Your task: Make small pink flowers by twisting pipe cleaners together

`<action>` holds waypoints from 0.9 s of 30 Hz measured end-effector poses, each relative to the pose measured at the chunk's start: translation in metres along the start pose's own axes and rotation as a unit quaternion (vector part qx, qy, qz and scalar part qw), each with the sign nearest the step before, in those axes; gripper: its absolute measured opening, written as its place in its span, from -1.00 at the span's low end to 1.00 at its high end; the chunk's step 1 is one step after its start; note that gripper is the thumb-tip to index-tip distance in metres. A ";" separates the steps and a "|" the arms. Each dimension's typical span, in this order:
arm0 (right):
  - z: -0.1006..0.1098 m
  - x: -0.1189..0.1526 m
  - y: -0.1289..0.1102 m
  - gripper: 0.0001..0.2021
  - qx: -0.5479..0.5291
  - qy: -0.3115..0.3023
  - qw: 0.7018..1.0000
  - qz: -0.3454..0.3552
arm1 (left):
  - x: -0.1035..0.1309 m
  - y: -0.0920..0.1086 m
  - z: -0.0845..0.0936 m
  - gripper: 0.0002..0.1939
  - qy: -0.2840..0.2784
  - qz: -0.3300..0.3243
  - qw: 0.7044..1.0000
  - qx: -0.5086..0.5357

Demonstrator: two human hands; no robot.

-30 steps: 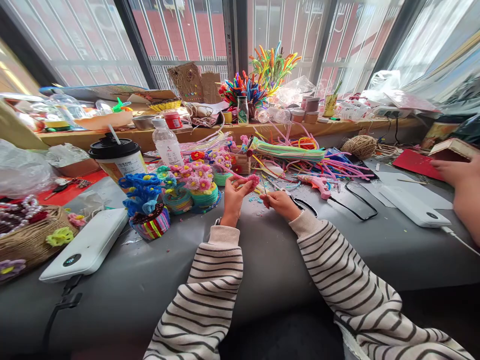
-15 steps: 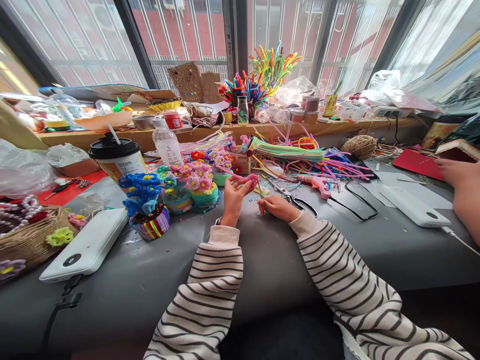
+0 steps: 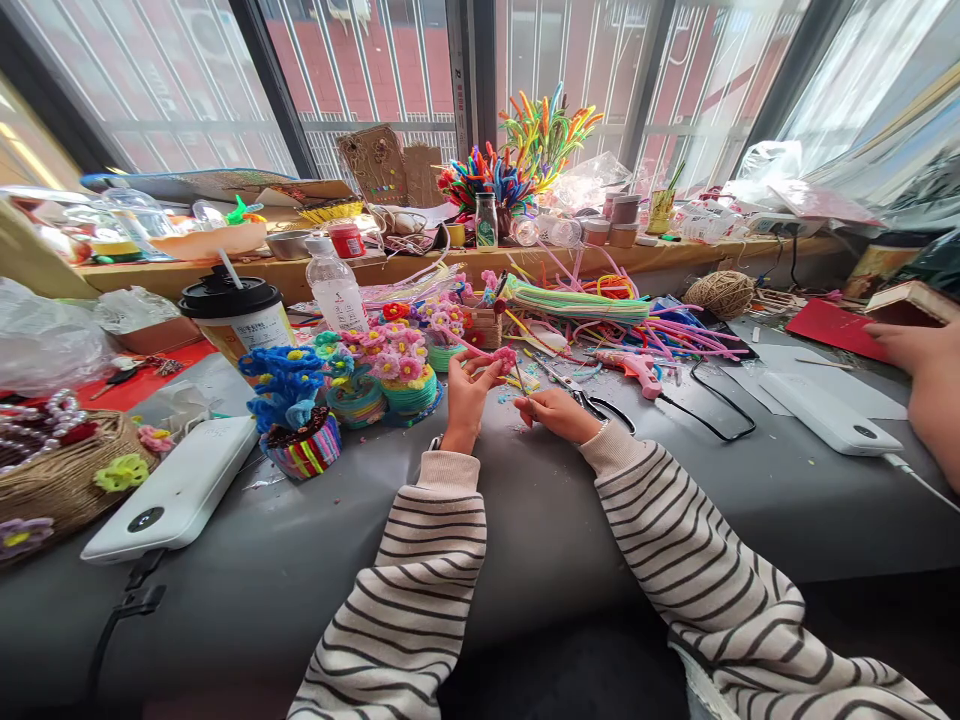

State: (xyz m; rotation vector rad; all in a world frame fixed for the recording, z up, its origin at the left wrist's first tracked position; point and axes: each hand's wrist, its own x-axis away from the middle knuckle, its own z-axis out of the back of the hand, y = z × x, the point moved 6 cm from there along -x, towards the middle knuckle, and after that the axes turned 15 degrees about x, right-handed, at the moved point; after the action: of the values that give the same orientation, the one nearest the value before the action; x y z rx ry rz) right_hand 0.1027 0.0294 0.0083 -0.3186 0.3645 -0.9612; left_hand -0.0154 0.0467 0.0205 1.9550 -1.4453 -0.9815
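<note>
1. One pink fuzzy piece (image 3: 505, 358) is pinched between the fingertips of the left hand (image 3: 466, 398), at 1 to 2 o'clock from its palm.
2. The right hand (image 3: 561, 414) grips a slim metal tool (image 3: 519, 375), whose tip points to about 11 o'clock, close to the pink piece; whether they touch, I cannot tell.
3. Black-handled scissors (image 3: 596, 402) lie at 1 to 2 o'clock from the right hand, a pink glue gun (image 3: 637, 372) at 2.
4. From the left hand, potted pink flowers (image 3: 397, 362) stand at 10 o'clock, potted blue flowers (image 3: 281, 385) at 9.
</note>
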 end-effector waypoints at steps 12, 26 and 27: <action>-0.002 0.001 -0.005 -0.28 -0.021 -0.014 1.000 0.017 | 0.000 0.000 0.001 -0.54 -0.005 -0.009 1.000 -0.016; -0.007 0.000 -0.005 -0.25 -0.032 -0.037 0.998 0.034 | -0.001 -0.001 -0.001 -0.58 -0.007 -0.001 1.000 0.000; -0.007 0.000 -0.005 -0.25 -0.033 -0.038 0.998 0.034 | 0.000 -0.001 -0.001 -0.58 -0.006 0.000 1.000 0.001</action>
State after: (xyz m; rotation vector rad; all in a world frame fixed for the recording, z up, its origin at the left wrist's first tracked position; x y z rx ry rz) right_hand 0.0961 0.0259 0.0045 -0.3993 0.3364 -0.8685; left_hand -0.0140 0.0474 0.0206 1.9534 -1.4537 -0.9933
